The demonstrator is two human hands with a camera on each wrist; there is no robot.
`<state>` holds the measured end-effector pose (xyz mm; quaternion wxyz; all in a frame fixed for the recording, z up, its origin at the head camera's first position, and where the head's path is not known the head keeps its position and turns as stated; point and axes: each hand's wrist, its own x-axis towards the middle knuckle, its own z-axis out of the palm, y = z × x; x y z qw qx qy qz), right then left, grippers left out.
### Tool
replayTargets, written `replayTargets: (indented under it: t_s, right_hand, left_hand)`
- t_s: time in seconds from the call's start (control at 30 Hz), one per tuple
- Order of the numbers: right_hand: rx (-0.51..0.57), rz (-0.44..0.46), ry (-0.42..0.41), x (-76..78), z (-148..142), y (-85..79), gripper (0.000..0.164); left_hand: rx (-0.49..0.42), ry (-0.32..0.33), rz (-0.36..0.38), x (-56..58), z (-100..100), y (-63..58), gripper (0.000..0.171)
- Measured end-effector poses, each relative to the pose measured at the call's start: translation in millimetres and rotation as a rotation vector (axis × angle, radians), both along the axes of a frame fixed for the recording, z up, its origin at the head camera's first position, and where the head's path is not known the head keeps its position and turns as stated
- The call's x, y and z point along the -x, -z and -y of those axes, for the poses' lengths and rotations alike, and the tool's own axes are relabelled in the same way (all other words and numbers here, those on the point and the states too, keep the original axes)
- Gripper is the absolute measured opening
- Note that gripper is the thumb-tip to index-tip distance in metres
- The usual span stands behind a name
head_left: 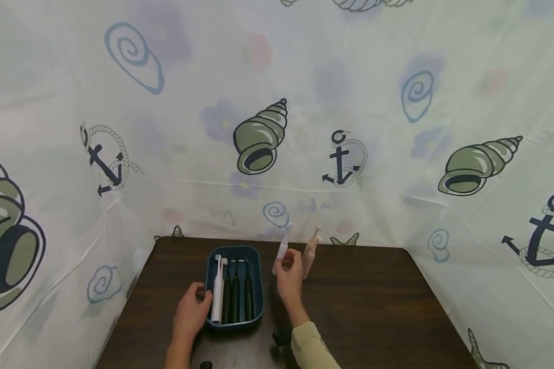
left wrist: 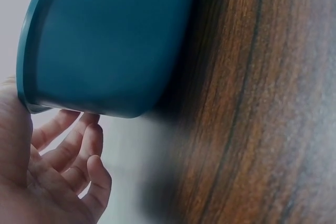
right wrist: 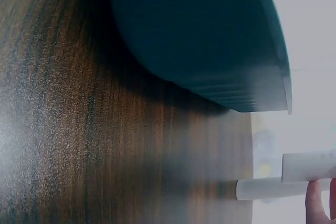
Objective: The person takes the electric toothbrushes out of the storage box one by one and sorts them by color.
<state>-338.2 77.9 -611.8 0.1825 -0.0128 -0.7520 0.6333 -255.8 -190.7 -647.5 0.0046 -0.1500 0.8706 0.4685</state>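
Observation:
In the head view a blue tray holds several electric toothbrushes side by side: a white one at the left, a pale pink head beside it, and dark ones. My left hand holds the tray's left side, thumb at the rim. In the left wrist view its fingers curl against the outside wall. Beyond the tray's right side, my right hand pinches a white electric toothbrush, head up. Just right of it stand pale pink toothbrushes, partly hidden by the hand.
The dark wooden table meets a white curtain printed with shells and anchors at its back and sides. A small black object shows beside the right wrist, and another dark piece at the bottom edge.

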Motion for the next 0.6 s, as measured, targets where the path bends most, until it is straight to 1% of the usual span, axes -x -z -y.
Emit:
replayTargets:
  t_s: [0.13, 0.27, 0.47, 0.6]
  right_hand:
    - [0.015, -0.003, 0.001, 2.2, -1.7, 3.4, 0.031]
    - [0.023, -0.027, 0.007, 3.2, -3.3, 6.5, 0.031]
    - [0.001, -0.035, 0.048, 4.3, -1.1, 11.0, 0.031]
    - [-0.010, -0.003, 0.096, 5.3, 2.3, 15.6, 0.029]
  left_hand:
    - [0.013, -0.005, -0.011, -0.5, -0.9, 0.5, 0.046]
    - [0.023, -0.008, -0.015, -1.4, -1.3, 0.7, 0.046]
    - [0.013, -0.016, -0.022, -2.4, -1.4, -1.3, 0.046]
    - [0.011, -0.025, -0.036, -2.7, -2.7, -0.7, 0.046]
